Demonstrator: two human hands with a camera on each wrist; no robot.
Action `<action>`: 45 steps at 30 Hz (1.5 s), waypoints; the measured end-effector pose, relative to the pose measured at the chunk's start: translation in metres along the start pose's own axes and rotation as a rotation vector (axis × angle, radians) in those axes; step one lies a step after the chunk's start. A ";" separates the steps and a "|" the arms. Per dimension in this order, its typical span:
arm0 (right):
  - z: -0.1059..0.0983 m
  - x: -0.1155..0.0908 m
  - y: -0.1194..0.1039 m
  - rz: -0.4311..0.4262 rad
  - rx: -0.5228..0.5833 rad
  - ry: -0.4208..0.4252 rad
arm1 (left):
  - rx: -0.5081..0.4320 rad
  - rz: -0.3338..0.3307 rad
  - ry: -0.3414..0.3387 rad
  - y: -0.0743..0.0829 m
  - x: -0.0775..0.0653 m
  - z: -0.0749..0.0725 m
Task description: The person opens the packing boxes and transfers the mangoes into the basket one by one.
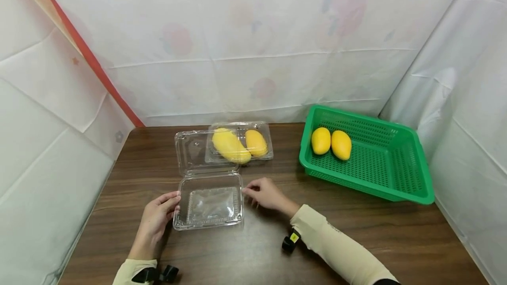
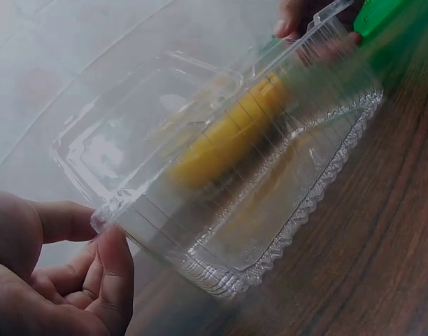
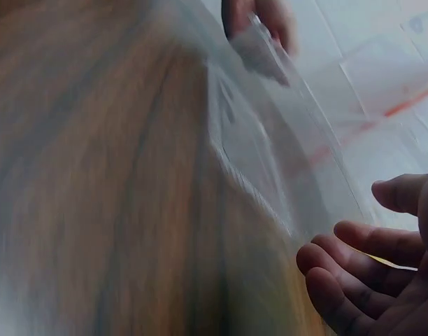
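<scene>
Pinching the left rim of an open clear box point(image 1: 214, 203) between thumb and fingers of the left hand point(image 1: 156, 214); holding the right hand point(image 1: 267, 195) at the opposite rim with thumb and fingers loosely parted and nothing between them, impossible to say whether touching the plastic or just short of it. Placed squarely between both hands, with the longer side seemingly running left to right and the hinge toward the back of the table point(image 1: 222, 254). Opening backward with a clear lid point(image 1: 194, 151), overlapping part of a second clear box point(image 1: 269, 140) in the head view. Nearer to the green basket point(image 1: 372, 159) with the right hand than with the left; lying to the right of that hand and farther back, with two mangoes point(image 1: 341, 145) side by side at the basket's left end. Made of thin, glossy plastic with rounded corners and a rippled lower edge; showing a long, slanting yellow fruit point(image 1: 225, 143) and a shorter, rounder one point(image 1: 255, 143) at the second clear box. Contrasting with stiff, flared, slotted basket walls, smooth plump mango skins and streaked dark wood grain.
</scene>
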State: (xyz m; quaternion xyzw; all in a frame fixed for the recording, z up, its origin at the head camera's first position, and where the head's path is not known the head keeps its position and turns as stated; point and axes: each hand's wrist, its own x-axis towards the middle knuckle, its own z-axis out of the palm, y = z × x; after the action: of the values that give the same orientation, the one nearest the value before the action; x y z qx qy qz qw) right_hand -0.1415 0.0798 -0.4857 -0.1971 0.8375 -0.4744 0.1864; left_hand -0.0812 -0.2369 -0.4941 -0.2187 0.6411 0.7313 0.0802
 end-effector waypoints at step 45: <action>0.047 0.071 -0.056 0.032 0.149 -0.065 | -0.124 0.019 0.335 0.066 0.067 -0.143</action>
State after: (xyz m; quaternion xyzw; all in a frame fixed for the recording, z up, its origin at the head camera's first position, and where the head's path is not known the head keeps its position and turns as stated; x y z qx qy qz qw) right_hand -0.1699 -0.0163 -0.4680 -0.1849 0.7964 -0.5256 0.2352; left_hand -0.1362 -0.3974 -0.4748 -0.3361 0.6010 0.7236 -0.0481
